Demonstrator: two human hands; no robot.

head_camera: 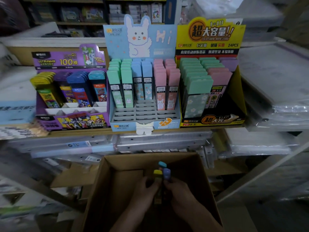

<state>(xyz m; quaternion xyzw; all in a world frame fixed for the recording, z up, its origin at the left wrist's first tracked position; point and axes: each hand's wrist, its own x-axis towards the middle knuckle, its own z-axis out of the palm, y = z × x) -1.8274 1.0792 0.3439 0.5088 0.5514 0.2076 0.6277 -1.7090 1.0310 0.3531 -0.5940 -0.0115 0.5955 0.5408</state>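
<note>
Low in the middle, both hands reach into an open cardboard box (pixel 107 181). My left hand (pixel 143 193) and my right hand (pixel 177 191) together grip a small bunch of pencil-lead cases (pixel 161 172) with yellow, purple and teal caps, held upright between the fingers. On the shelf above stand three display boxes: a purple one (pixel 50 113) on the left with dark cases, a light blue rabbit one (pixel 145 121) in the middle with several front slots bare, and a yellow one (pixel 237 91) on the right.
Stacks of plastic-wrapped stationery (pixel 270 101) fill the shelf on the right and the lower shelf (pixel 66 148). More cardboard boxes (pixel 73 176) sit left of the open box. Shelves of goods (pixel 83 14) stand in the background.
</note>
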